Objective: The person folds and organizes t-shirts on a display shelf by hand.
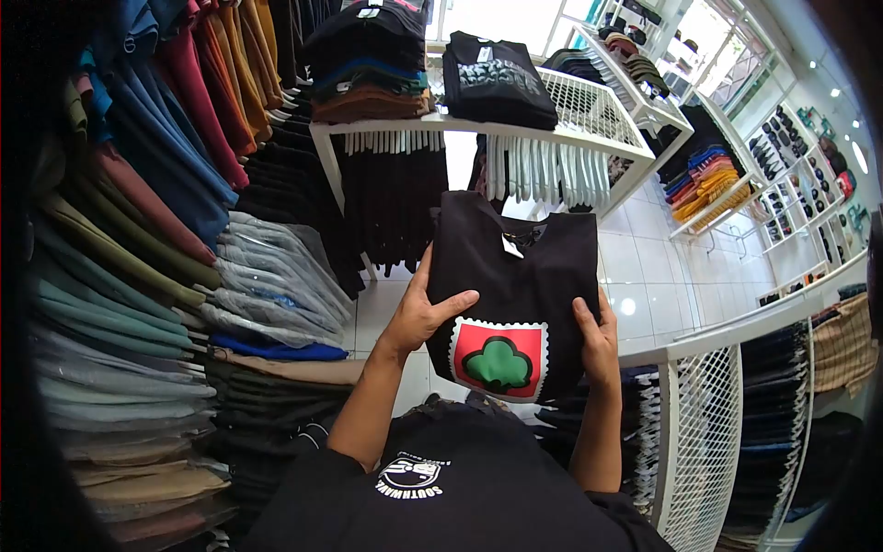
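A folded black T-shirt (515,285) is held up in front of my chest, between both hands. Its front carries a red stamp-shaped print (499,359) with a green cloud-like figure, and a white tag shows at the neckline. My left hand (425,308) grips the left edge, thumb lying on the front and the other fingers behind the cloth. On the opposite edge my right hand (598,340) has its thumb in front, with the remaining fingers partly hidden at the side and back.
Ahead, a white metal rack (515,126) bears a folded-clothes stack (368,69) and a black printed shirt pile (501,83), with hanging garments below. Left hang rows of coloured clothes (175,120) and plastic-wrapped garments (276,276). A white mesh-sided rack (704,423) stands close at right.
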